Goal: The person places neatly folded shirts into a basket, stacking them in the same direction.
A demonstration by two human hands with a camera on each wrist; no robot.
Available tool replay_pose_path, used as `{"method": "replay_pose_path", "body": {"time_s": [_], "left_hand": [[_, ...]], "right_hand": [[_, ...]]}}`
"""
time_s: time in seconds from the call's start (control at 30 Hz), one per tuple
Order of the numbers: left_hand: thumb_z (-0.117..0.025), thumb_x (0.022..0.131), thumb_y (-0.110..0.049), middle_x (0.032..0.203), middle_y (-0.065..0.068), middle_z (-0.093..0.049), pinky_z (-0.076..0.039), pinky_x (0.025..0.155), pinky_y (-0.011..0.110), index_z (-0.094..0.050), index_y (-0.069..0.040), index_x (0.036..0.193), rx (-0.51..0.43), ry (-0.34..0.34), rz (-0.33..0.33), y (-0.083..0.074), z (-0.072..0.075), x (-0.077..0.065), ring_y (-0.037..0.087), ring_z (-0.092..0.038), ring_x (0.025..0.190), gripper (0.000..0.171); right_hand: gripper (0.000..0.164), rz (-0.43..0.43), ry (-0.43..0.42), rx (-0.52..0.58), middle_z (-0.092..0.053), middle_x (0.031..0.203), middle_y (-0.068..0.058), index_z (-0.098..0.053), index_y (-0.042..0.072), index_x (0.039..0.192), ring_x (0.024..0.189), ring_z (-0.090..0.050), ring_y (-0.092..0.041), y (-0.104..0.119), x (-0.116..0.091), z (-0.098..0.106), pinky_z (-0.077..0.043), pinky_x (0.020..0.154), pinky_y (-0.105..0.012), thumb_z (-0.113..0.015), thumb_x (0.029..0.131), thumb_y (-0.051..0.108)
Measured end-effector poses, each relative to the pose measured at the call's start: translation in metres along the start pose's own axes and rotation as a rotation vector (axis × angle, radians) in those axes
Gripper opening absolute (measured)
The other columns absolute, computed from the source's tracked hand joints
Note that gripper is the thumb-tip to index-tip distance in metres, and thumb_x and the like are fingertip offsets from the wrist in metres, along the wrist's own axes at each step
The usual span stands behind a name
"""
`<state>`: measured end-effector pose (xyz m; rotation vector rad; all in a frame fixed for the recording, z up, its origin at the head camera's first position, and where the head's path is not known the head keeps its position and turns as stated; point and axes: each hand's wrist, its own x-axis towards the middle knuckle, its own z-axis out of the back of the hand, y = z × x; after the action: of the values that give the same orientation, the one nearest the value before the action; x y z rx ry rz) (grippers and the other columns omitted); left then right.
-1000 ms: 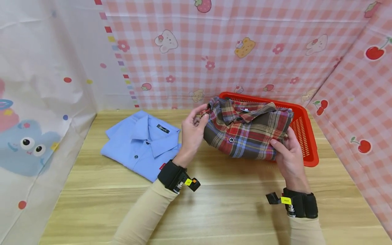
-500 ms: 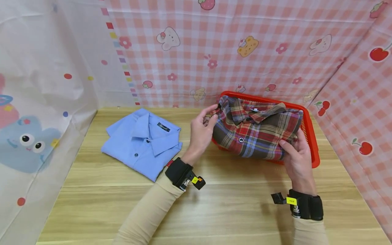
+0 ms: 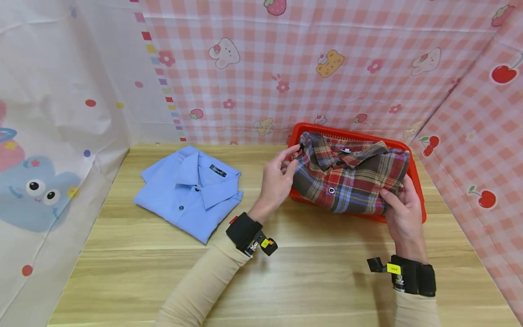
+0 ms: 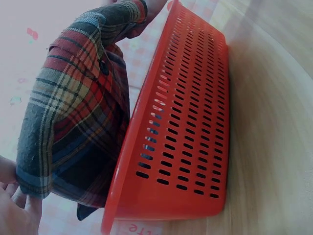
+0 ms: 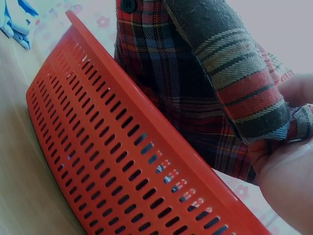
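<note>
A folded plaid shirt (image 3: 351,181) in red, brown and blue, collar side up, is held over the red basket (image 3: 417,195). My left hand (image 3: 274,184) pinches its left edge between thumb and fingers. At the right edge my right hand (image 3: 404,218) grips it, thumb on top and fingers underneath. In the left wrist view the plaid shirt (image 4: 73,112) sags in the middle, its lower part behind the rim of the basket (image 4: 171,196). From the right wrist, the right hand (image 5: 288,166) shows around the shirt's folded end. The basket's inside is mostly hidden.
A folded light blue shirt (image 3: 189,190) lies on the wooden table (image 3: 302,281) to the left. Pink checked cloth (image 3: 253,81) hangs close behind the basket, and another cloth wall (image 3: 486,150) stands at the right.
Both hands have carried the plaid shirt to the right and slightly down, so it lies more squarely over the basket. The blue shirt has stayed in place.
</note>
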<state>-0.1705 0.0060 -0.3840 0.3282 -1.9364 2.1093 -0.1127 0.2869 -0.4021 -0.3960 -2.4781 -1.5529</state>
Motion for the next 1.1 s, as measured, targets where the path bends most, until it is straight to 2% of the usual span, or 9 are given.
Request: {"method": "replay_pose_path", "body": {"time_s": [0.27,0.5,0.7,1.1], "left_hand": [[-0.056,0.104,-0.001,0.13,0.012,-0.065,-0.034,0.055,0.021,-0.061,-0.008,0.143,0.077,0.058,-0.039,0.005,-0.004,-0.001,0.017,-0.048,0.07,0.04],[-0.05,0.102,0.008,0.137,0.014,-0.063,-0.038,0.059,0.019,-0.059,-0.005,0.144,0.111,0.096,-0.044,0.016,-0.01,0.001,0.019,-0.058,0.086,0.045],[-0.05,0.1,0.011,0.137,0.015,-0.063,-0.039,0.064,0.019,-0.059,-0.004,0.144,0.133,0.107,-0.071,0.017,-0.014,0.004,0.023,-0.061,0.093,0.047],[-0.049,0.101,0.011,0.126,0.016,-0.066,-0.036,0.063,0.02,-0.059,-0.004,0.144,0.211,0.146,-0.078,0.022,-0.024,0.009,0.021,-0.058,0.084,0.047]], "right_hand": [[0.053,0.008,0.002,0.0,-0.067,0.122,-0.01,-0.047,-0.001,0.148,0.106,-0.061,-0.02,0.003,0.006,0.006,-0.054,0.093,-0.026,-0.042,0.099,-0.021],[0.054,0.008,-0.031,-0.05,-0.068,0.121,-0.008,-0.049,0.0,0.145,0.107,-0.06,-0.018,0.0,0.009,0.011,-0.051,0.095,-0.024,-0.038,0.098,-0.024],[0.055,0.016,-0.062,-0.046,-0.068,0.118,-0.008,-0.052,0.0,0.142,0.106,-0.059,-0.018,-0.001,0.014,0.015,-0.049,0.095,-0.025,-0.035,0.096,-0.026],[0.057,-0.004,-0.082,-0.072,-0.067,0.122,-0.008,-0.053,0.0,0.142,0.109,-0.058,-0.018,-0.001,0.018,0.024,-0.048,0.097,-0.024,-0.035,0.096,-0.027]]}}
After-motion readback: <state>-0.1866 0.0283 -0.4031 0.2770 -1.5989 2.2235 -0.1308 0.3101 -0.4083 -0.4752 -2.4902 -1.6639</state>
